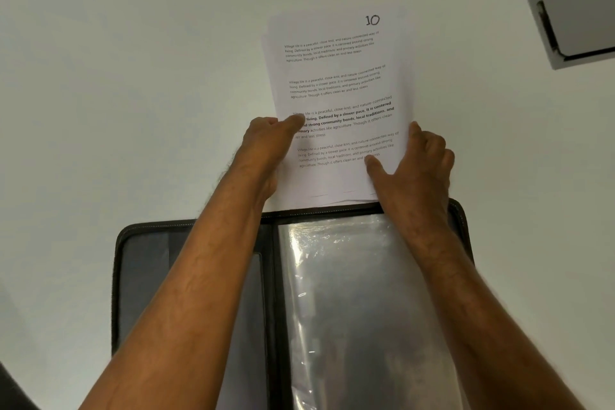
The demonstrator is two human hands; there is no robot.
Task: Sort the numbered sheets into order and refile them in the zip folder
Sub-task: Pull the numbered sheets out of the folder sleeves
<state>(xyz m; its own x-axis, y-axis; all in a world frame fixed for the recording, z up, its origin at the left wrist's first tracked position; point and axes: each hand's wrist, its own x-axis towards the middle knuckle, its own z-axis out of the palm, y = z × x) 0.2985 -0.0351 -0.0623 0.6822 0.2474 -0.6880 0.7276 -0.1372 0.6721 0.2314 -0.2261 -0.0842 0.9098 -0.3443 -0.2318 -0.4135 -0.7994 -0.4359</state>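
A stack of white printed sheets (339,76) lies on the white table just beyond the open zip folder (273,276). The top sheet bears a handwritten "10" in its upper right corner. My left hand (266,146) grips the stack's left edge, thumb on top of the text. My right hand (412,163) holds the stack's lower right edge, thumb pressed on the page. The sheets' bottom edges are slightly uneven and overlap the folder's far rim. The folder lies open flat, dark with a zip border, with clear plastic sleeves (349,293) on its right half.
A white table (116,76) carries everything. A grey-white box-like object (572,3) with dark edges sits at the far right corner. The folder's left inner panel (146,276) has a grey pocket.
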